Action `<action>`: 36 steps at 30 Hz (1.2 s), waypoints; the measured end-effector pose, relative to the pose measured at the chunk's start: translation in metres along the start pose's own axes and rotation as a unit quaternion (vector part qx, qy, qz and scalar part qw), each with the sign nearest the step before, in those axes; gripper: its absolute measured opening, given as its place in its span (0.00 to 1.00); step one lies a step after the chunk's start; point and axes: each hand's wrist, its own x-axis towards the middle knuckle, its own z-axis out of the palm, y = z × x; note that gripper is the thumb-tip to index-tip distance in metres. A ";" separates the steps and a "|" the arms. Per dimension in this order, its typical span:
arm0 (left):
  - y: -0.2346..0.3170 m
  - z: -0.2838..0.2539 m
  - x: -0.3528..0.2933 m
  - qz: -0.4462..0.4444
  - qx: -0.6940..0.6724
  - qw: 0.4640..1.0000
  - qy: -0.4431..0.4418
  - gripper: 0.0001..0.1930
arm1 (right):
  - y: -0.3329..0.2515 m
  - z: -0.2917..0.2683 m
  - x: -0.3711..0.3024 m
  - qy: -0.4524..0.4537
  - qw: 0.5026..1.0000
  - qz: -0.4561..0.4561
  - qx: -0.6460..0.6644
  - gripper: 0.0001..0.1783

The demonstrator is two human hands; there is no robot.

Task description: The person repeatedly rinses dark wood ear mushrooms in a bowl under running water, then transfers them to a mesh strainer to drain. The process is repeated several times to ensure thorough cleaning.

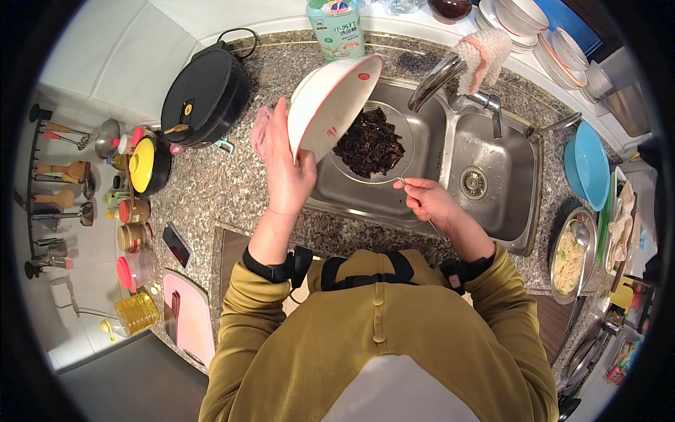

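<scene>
My left hand (290,165) grips a white bowl (334,102) with a red rim, thumb over the edge. The bowl is tipped on its side, its mouth facing the left basin of the steel sink (337,204). Over that basin is a round wire strainer (409,156), heaped with dark, wet, crinkled pieces that look like wood ear mushrooms (371,146). The fingers of my right hand (427,200) are closed on the strainer's thin handle at the basin's near side. Part of the strainer's far left is hidden behind the bowl.
A faucet (436,81) with a cloth on it arches above the sink. Left are a black round appliance (207,95), a pink cloth (261,132) and a phone (176,245). A detergent bottle (336,32) stands behind; a blue basin (588,165) and a noodle bowl (568,260) sit right.
</scene>
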 end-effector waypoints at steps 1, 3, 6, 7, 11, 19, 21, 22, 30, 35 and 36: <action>-0.001 -0.001 0.000 -0.039 -0.039 0.998 0.005 0.41 | 0.000 0.000 -0.001 -0.002 1.000 -0.002 -0.007 0.14; -0.007 0.001 0.006 -0.128 -0.110 0.985 0.032 0.41 | -0.002 -0.001 -0.002 -0.004 1.000 -0.011 -0.015 0.14; -0.024 -0.012 0.001 -0.394 -0.425 0.810 0.092 0.33 | -0.002 -0.004 -0.006 -0.019 1.000 -0.015 -0.012 0.14; -0.032 -0.022 -0.006 -0.461 -0.490 0.733 0.096 0.32 | -0.003 -0.006 -0.007 -0.017 1.000 -0.012 -0.003 0.14; -0.076 -0.059 -0.048 -0.533 -0.561 0.604 0.188 0.29 | 0.000 -0.018 -0.014 -0.016 0.999 0.000 0.039 0.14; -0.150 -0.094 -0.130 -0.577 -0.533 0.560 0.264 0.27 | -0.014 -0.023 -0.028 0.051 0.999 -0.014 0.003 0.14; -0.158 -0.093 -0.136 -0.586 -0.521 0.553 0.283 0.26 | -0.024 -0.020 -0.031 0.054 0.998 -0.015 0.011 0.14; -0.161 -0.091 -0.139 -0.590 -0.515 0.550 0.290 0.26 | -0.028 -0.019 -0.033 0.059 0.998 -0.014 0.011 0.14; -0.174 -0.080 -0.145 -0.596 -0.536 0.519 0.297 0.22 | -0.025 -0.013 -0.028 0.033 0.997 -0.070 -0.006 0.14; -0.162 -0.079 -0.148 -0.591 -0.522 0.544 0.286 0.18 | -0.010 -0.002 -0.013 0.025 0.999 -0.022 -0.003 0.14; -0.156 -0.081 -0.150 -0.587 -0.523 0.551 0.280 0.17 | -0.009 0.000 -0.016 0.018 0.999 -0.030 0.002 0.14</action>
